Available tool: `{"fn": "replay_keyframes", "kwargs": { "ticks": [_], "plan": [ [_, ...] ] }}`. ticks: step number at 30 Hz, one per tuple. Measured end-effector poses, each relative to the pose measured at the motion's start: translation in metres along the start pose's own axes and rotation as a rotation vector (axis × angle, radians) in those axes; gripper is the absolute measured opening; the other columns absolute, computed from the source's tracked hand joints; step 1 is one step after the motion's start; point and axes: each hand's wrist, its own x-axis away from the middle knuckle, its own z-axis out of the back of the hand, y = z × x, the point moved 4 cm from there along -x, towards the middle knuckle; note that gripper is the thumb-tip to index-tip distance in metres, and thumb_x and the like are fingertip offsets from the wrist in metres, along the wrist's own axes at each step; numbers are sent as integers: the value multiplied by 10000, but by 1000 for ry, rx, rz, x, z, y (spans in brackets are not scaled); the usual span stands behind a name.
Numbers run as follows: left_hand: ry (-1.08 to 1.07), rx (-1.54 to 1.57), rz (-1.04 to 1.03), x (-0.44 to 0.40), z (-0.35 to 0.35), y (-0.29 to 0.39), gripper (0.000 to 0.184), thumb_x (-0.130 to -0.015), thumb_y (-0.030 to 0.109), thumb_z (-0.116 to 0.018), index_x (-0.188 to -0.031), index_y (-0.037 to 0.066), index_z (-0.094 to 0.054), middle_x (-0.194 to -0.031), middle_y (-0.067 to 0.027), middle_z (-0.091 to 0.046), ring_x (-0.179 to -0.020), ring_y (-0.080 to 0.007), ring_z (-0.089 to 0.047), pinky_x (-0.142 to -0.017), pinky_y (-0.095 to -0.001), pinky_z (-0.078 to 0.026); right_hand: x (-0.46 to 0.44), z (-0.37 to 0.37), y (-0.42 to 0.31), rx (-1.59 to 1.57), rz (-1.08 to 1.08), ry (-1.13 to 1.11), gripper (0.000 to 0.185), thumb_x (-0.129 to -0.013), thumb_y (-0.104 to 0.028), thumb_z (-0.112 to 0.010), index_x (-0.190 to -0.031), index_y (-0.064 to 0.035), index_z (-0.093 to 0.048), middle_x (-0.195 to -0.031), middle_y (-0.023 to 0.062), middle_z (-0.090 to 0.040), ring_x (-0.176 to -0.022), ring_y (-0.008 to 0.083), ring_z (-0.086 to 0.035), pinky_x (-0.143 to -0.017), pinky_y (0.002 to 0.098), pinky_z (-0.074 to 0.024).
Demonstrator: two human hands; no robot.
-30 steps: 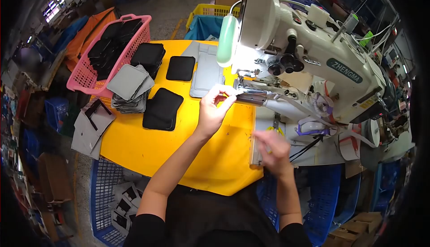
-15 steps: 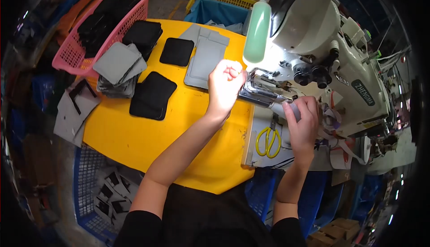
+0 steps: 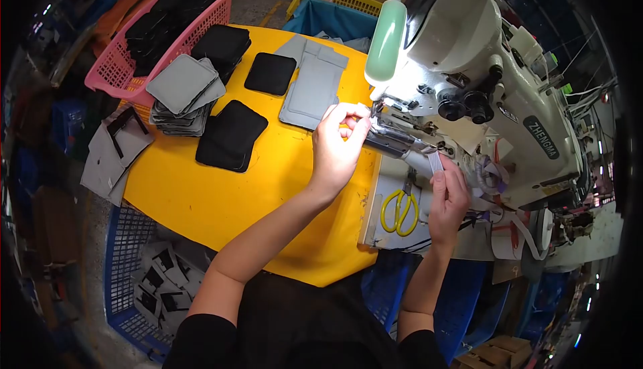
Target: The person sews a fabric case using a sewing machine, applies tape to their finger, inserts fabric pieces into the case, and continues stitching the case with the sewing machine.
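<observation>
Under the lit head of the sewing machine (image 3: 529, 128), my left hand (image 3: 338, 148) is closed in a pinch beside the needle area. What its fingertips hold, if anything, is too small to name. A light grey fabric strip (image 3: 435, 161) runs up from my right hand (image 3: 450, 198), whose thumb and fingers are closed on it. The strip meets the end of the metal binder guide (image 3: 392, 142) on the machine arm. Yellow-handled scissors (image 3: 400, 213) lie just below, left of my right hand.
On the yellow table (image 3: 201, 201) lie grey panels (image 3: 311, 84), black pieces (image 3: 231, 136) and a stack of grey pieces (image 3: 181, 88). A pink basket (image 3: 110, 74) stands at the back left, a blue crate (image 3: 124, 248) below. A green lamp (image 3: 386, 41) hangs near the machine head.
My right hand has shifted slightly down and left, and the grey strip now shows above its fingers. My left hand stays near the needle, its fingers more plainly pinched.
</observation>
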Motion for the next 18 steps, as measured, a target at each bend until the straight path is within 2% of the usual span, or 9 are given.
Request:
{"fn": "replay_keyframes", "kwargs": {
  "ticks": [4, 9, 11, 12, 14, 15, 17, 18],
  "plan": [
    [34, 30, 0, -1, 0, 2, 62, -875, 20, -662, -931, 9, -640, -925, -44, -605, -740, -89, -564, -661, -235, -473, 4, -1, 1, -64, -49, 24, 150, -963, -58, -531, -942, 65, -613, -1016, 110, -675, -774, 186, -558, -731, 281, -446],
    [30, 43, -22, -2, 8, 5, 56, -884, 19, -649, -936, 14, -630, -906, -50, -604, -744, -102, -567, -668, -242, -471, 10, -6, 1, -59, 62, 57, 117, -942, -42, -552, -963, 45, -628, -1032, 125, -668, -839, 195, -588, -783, 295, -469],
    [-4, -161, -77, 15, 19, 31, 64, -896, 2, -650, -945, 5, -609, -920, -49, -602, -813, -85, -571, -727, -231, -475, 27, 7, -22, 210, 244, 473, 86, -909, -12, -575, -968, 18, -629, -1032, 146, -656, -927, 237, -600, -848, 346, -481],
    [-36, -189, -162, 29, 30, 49, 52, -898, -6, -637, -935, 12, -604, -921, -60, -602, -812, -106, -581, -724, -243, -477, 45, 6, -18, 180, 254, 473, 86, -909, -12, -575, -968, 18, -629, -1032, 146, -656, -927, 237, -600, -848, 346, -481],
    [-106, -170, -318, 58, 54, 96, 39, -910, -6, -609, -924, 30, -604, -927, -80, -611, -811, -154, -601, -720, -261, -483, 80, -1, 8, -142, 201, 490, 80, -882, 11, -588, -954, 7, -620, -1020, 160, -646, -971, 289, -591, -878, 401, -473],
    [-146, -122, -381, 71, 65, 127, 41, -919, 1, -595, -923, 40, -609, -931, -90, -621, -811, -180, -612, -719, -266, -486, 84, -9, 8, -150, 195, 492, 80, -882, 11, -588, -954, 7, -620, -1020, 160, -646, -971, 289, -591, -878, 401, -473],
    [-326, -96, -531, 85, 82, 199, 153, -798, -52, -694, -921, 12, -627, -923, -123, -629, -771, -228, -643, -672, -313, -499, 93, -35, 5, -57, 99, 185, 78, -865, 8, -612, -935, -9, -641, -977, 165, -657, -963, 331, -612, -883, 408, -482],
    [-160, 258, -679, 91, 73, 211, 65, -830, 9, -682, -875, 7, -636, -925, -157, -641, -769, -265, -656, -654, -339, -517, 100, -44, 6, -56, 90, 179, 78, -865, 8, -612, -935, -9, -641, -977, 165, -657, -963, 331, -612, -883, 408, -482]
  ]
}}
